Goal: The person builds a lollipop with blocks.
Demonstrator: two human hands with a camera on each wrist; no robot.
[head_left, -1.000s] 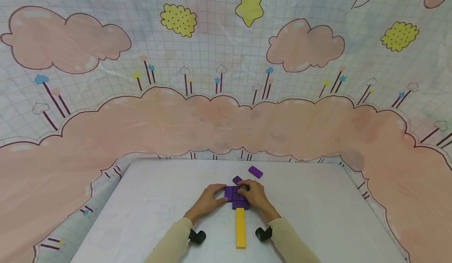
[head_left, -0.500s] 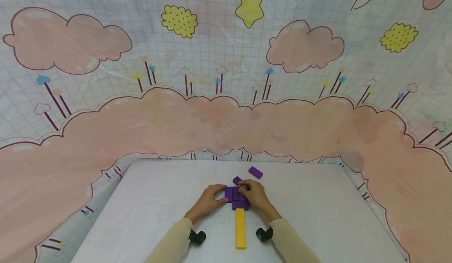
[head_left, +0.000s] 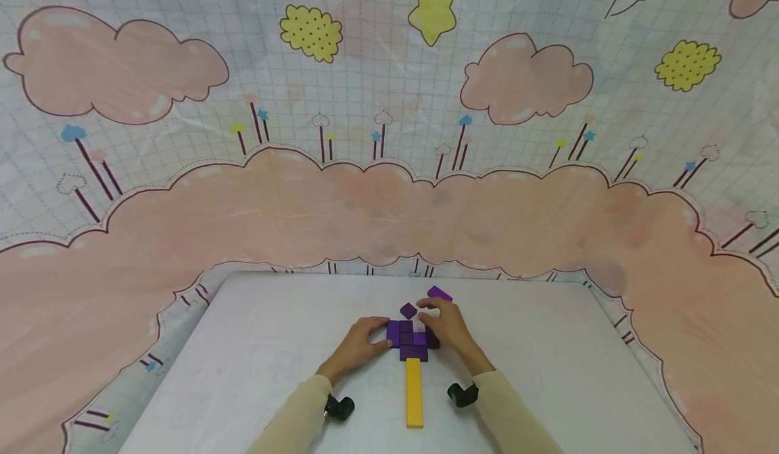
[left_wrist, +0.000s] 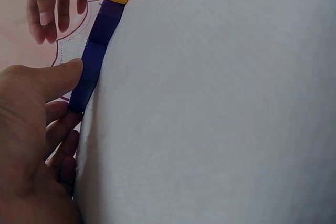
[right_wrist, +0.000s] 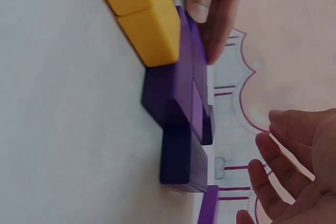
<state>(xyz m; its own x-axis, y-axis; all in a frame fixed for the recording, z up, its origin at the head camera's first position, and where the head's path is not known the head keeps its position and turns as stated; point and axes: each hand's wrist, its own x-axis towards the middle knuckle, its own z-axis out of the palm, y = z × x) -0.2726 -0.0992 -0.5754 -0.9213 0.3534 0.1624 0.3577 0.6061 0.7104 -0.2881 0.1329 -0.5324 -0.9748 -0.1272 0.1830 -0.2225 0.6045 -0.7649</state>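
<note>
Flat on the white table, several purple blocks (head_left: 414, 353) are joined in a cluster at the far end of a yellow strip (head_left: 414, 393). My left hand (head_left: 358, 346) holds the leftmost purple block (head_left: 393, 334) between thumb and fingers. At the right side, a dark purple block (right_wrist: 184, 161) touches the cluster; in the head view it is partly behind my right hand (head_left: 449, 325). That hand hovers just above, its fingers loosely bent and holding nothing. Beyond the cluster, a small purple block (head_left: 408, 310) lies turned like a diamond.
A loose purple block (head_left: 439, 293) lies farther back, its near side covered by the right hand in the head view. The white table (head_left: 548, 359) reaches out to both sides. Behind it hangs a patterned cloth (head_left: 389, 210) with clouds and stars.
My right hand has let go of the cluster and moved slightly right and away, uncovering a lighter purple block and the dark one at the right side. The left hand stays in place.
</note>
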